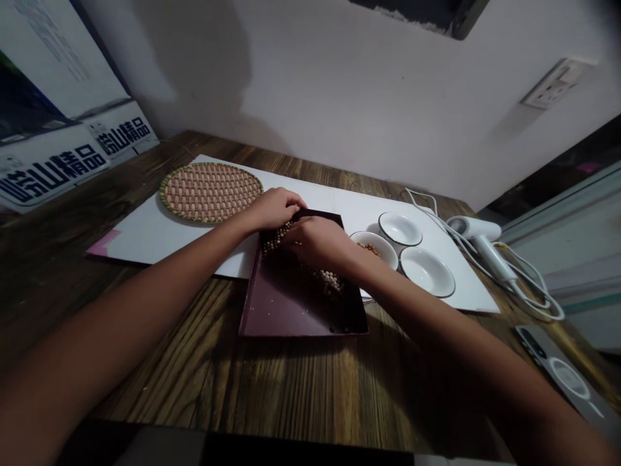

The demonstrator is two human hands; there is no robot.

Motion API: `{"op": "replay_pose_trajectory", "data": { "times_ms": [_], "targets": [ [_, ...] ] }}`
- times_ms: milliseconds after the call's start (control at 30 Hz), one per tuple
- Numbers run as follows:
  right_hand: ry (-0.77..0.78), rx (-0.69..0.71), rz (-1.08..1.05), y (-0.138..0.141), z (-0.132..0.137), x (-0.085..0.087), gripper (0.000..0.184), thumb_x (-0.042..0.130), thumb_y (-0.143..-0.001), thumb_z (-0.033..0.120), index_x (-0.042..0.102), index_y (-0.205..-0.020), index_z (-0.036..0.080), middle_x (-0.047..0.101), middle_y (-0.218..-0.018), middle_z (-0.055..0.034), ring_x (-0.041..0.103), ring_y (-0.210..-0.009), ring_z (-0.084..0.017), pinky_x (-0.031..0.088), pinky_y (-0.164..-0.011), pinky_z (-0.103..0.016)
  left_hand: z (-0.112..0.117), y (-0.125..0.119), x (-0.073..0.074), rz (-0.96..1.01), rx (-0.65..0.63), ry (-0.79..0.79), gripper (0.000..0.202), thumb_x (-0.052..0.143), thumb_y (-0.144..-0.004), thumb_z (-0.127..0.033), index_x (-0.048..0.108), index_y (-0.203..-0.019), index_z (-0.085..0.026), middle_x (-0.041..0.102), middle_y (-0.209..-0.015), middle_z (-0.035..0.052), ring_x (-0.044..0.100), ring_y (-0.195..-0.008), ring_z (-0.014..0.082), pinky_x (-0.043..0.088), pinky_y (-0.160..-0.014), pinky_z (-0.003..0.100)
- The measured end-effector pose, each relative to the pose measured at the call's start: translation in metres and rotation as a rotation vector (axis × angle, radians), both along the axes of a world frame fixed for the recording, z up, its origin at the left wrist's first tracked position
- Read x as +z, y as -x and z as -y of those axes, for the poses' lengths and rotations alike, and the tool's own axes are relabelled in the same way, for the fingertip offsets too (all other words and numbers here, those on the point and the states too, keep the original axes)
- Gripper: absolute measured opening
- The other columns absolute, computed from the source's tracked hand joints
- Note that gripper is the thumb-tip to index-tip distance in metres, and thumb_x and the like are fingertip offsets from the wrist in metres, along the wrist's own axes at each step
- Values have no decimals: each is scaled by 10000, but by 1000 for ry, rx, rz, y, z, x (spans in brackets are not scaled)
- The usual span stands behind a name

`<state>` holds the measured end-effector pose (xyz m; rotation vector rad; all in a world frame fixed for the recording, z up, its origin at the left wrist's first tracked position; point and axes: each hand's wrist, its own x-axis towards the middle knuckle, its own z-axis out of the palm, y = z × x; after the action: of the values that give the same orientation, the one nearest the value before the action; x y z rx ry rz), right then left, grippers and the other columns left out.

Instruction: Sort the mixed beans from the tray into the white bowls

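A shallow dark maroon tray (pixel 295 304) holds small round pale and brown beans (pixel 330 281), gathered toward its far half. My left hand (pixel 276 208) is over the tray's far left corner, fingers curled with the thumb close to them; what they hold, if anything, is hidden. Beside it, my right hand (pixel 320 241) reaches down among the beans with its fingers drawn together, their tips out of sight. Just right of the tray, a white bowl (pixel 388 252) contains some brown beans (pixel 369 248), partly covered by my right wrist.
Two more white bowls (pixel 427 272) stand on a white board (pixel 334 194). A round woven mat (pixel 211 191) lies at left. A white hair dryer (pixel 485 243) with its cord and a phone (pixel 563 369) are at right. Behind the wooden table (pixel 301 388) rises a wall.
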<state>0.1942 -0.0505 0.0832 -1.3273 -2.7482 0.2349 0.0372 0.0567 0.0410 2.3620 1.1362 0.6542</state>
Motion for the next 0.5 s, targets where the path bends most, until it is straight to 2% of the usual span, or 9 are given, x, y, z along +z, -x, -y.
{"op": "replay_pose_trajectory", "data": {
  "times_ms": [167, 333, 500],
  "targets": [
    [-135, 10, 69, 24, -15, -15, 289, 516, -975, 184, 800, -922, 174, 768, -949, -87, 578, -762, -170, 346, -681, -330, -4, 1, -3, 33, 6, 23, 319, 568, -877, -185, 825, -1064, -212, 821, -1087, 67, 733, -1027, 219, 541, -968, 348],
    [-154, 13, 104, 27, -13, -12, 274, 532, -953, 195, 801, -900, 179, 764, -919, -85, 564, -721, -166, 307, -630, -324, -2, 0, 0, 16, 9, 8, 310, 577, -890, -177, 823, -1073, -215, 817, -1122, 72, 729, -1058, 227, 542, -959, 346],
    [-133, 20, 146, 28, -11, -12, 297, 499, -958, 171, 793, -913, 159, 763, -916, -113, 599, -724, -187, 327, -627, -327, 2, -1, 2, -13, 18, -5, 305, 574, -893, -170, 819, -1069, -215, 816, -1127, 67, 727, -1062, 226, 540, -967, 350]
  ]
}}
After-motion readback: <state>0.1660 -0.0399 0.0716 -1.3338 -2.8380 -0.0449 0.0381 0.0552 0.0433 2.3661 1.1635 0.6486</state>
